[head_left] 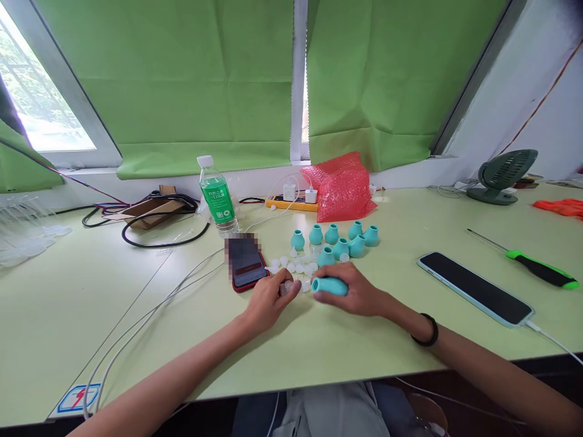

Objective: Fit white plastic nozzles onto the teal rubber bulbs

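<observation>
My right hand point(359, 291) is wrapped round a teal rubber bulb point(331, 286), which lies on its side with its open neck pointing left. In the fingers of my left hand point(271, 298) is a small clear plastic piece point(286, 287), partly hidden by the thumb. Just beyond both hands lie several small white plastic caps point(291, 267). Behind them several more teal bulbs point(342, 248) stand with their open necks up. A phone with a red case point(246, 262) lies left of the caps, close to my left hand.
A water bottle point(217, 197), a yellow power strip point(291, 203) and a red bubble-wrap bag point(347, 189) stand at the back. To the right are a charging phone point(473, 287), a screwdriver point(542, 267) and a small fan point(503, 176). White cables point(173, 292) cross the table's left side.
</observation>
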A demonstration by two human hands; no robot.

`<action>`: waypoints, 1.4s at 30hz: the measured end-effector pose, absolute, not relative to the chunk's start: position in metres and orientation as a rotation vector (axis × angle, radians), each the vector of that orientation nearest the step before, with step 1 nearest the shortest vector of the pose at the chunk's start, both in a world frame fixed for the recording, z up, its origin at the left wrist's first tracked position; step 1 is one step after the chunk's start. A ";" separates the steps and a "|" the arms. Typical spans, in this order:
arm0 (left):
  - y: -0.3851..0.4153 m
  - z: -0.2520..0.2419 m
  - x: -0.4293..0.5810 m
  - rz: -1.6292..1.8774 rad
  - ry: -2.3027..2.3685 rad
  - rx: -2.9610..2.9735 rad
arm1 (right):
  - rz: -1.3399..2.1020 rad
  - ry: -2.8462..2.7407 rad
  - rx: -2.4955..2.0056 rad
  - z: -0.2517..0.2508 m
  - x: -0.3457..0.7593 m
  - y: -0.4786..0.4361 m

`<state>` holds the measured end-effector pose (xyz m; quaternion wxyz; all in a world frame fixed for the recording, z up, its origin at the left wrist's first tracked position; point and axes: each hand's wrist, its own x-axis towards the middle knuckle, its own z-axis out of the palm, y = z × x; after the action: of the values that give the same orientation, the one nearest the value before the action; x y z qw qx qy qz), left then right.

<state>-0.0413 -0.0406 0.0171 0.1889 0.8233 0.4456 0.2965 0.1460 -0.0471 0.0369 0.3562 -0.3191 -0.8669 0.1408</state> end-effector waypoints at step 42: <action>0.017 0.023 0.067 0.710 1.438 2.796 | -0.071 -1.785 -1.483 -0.010 0.236 0.008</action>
<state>0.0668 0.0173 0.0227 -0.0408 0.8667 0.4457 0.2201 0.2364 0.0076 -0.0100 0.3987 -0.5858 -0.7051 -0.0281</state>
